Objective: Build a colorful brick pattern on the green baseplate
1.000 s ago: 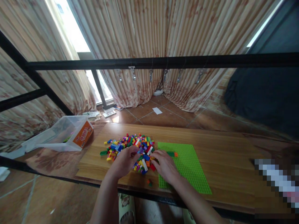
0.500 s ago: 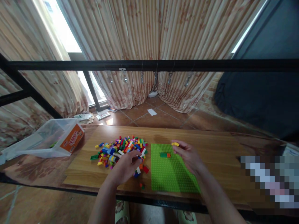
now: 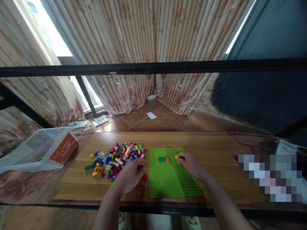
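One yellow brick (image 3: pixel 177 158) in the right hand (image 3: pixel 189 162), over one green baseplate (image 3: pixel 165 183)

Thumb and fingers of the right hand pinch the brick above the baseplate's far right part; whether it touches the studs cannot be told. The left hand (image 3: pixel 131 175) curves, fingers bent, at the right edge of the brick pile (image 3: pixel 108 159); whether it grips a piece is unclear.

Two pieces sit end to end on the baseplate: a dark green one (image 3: pixel 162 159) and, at its right, an orange one (image 3: pixel 167 159). The pile holds too many bricks to count.

A narrow strip of wood parts pile from baseplate; wider stretches of the board (image 3: pixel 216 145) show behind and to the right, the right forearm crossing the latter. The baseplate's near edge lies close to the table's front edge.

Farther out: one clear bin (image 3: pixel 45 135) at left, one black rail (image 3: pixel 129 69) with six hooks (image 3: pixel 163 81) beyond the board, one white paper (image 3: pixel 151 115) on the floor, two slippers (image 3: pixel 192 222) below.
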The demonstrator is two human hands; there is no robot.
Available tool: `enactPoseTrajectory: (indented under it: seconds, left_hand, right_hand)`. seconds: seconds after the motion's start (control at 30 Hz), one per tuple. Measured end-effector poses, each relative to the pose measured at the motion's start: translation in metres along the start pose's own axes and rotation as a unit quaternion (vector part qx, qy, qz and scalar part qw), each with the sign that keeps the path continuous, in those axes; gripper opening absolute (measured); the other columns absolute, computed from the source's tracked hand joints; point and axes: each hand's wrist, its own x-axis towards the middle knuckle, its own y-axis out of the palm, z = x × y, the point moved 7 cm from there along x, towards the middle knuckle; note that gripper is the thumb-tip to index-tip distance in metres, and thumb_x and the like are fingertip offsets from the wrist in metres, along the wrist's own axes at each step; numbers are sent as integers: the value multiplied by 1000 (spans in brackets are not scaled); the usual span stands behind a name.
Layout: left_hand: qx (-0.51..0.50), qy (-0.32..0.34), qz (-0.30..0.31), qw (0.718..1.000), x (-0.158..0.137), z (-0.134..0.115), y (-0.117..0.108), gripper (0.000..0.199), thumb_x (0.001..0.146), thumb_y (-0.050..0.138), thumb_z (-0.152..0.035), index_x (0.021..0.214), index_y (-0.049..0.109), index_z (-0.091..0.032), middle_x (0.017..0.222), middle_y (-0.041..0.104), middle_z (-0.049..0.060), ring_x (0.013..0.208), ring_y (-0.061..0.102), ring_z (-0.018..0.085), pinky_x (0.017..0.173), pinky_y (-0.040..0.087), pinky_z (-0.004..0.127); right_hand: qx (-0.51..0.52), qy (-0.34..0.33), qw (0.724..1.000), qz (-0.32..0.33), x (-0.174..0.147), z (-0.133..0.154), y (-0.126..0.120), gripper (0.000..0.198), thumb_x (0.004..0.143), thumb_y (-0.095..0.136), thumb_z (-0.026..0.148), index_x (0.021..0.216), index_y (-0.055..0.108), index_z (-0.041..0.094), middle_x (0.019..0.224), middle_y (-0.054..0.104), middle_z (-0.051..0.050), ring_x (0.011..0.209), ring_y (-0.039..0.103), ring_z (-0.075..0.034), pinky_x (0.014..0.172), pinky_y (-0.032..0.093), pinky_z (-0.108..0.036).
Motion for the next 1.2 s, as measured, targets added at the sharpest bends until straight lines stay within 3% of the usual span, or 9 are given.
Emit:
enactPoseTrajectory:
  seconds: [0.17, 0.4, 0.63, 0.87, 0.97, 1.07, 1.2]
  left_hand:
    - [3, 13, 3, 1000, 1, -3, 2, 27, 84, 45, -30, 102, 59, -17, 78, 64, 1, 72, 58, 16, 65, 40, 25]
    - [1, 5, 0, 1000, 0, 0, 2, 26, 84, 45, -29, 101, 60, -17, 78, 64, 2, 71, 58, 15, 64, 41, 24]
    - [0, 7, -4, 1000, 0, 5, 1, 26, 84, 46, -28, 103, 59, -17, 82, 66, 2, 73, 61, 16, 66, 42, 24]
    - [30, 23, 3, 999, 1, -4, 5, 21, 86, 43, -23, 98, 60, -19, 78, 65, 1, 72, 61, 16, 65, 43, 24]
    - [78, 39, -42, 995, 5, -12, 13, 22, 84, 45, -19, 100, 60, -18, 90, 65, 4, 81, 62, 17, 75, 46, 27]
    - [128, 65, -96, 985, 10, -23, 30, 36, 82, 49, -17, 117, 56, -18, 118, 58, 10, 105, 57, 20, 94, 44, 33]
    - [200, 93, -79, 972, 18, -37, 63, 56, 80, 53, -17, 135, 46, -20, 140, 42, 12, 128, 41, 27, 107, 35, 41]
  right_hand:
    - [17, 19, 1000, 8, 1, -3, 6, 28, 76, 59, 23, 102, 65, 15, 82, 71, -7, 73, 63, -18, 67, 42, -27]
    - [2, 19, 999, -32, 4, 0, 4, 8, 76, 60, 23, 75, 66, 19, 77, 69, -3, 72, 61, -16, 65, 40, -26]
    - [-54, 51, 996, -52, 1, -7, 3, 17, 72, 68, 33, 79, 67, 18, 79, 68, -6, 73, 60, -20, 65, 38, -29]
    - [-89, 36, 995, -35, -1, 4, 10, 10, 79, 59, 20, 80, 68, 20, 82, 67, -5, 76, 60, -17, 68, 38, -27]
    - [-83, 8, 996, -35, 0, 14, 12, 14, 80, 58, 17, 86, 69, 20, 87, 65, -5, 81, 59, -17, 74, 39, -27]
    - [-76, -2, 997, -34, 1, 16, 13, 18, 79, 58, 14, 90, 70, 19, 89, 64, -6, 83, 59, -17, 77, 40, -28]
    - [-58, -15, 998, -30, 3, 13, 15, 19, 79, 59, 14, 92, 71, 20, 86, 64, -5, 82, 58, -17, 77, 41, -29]
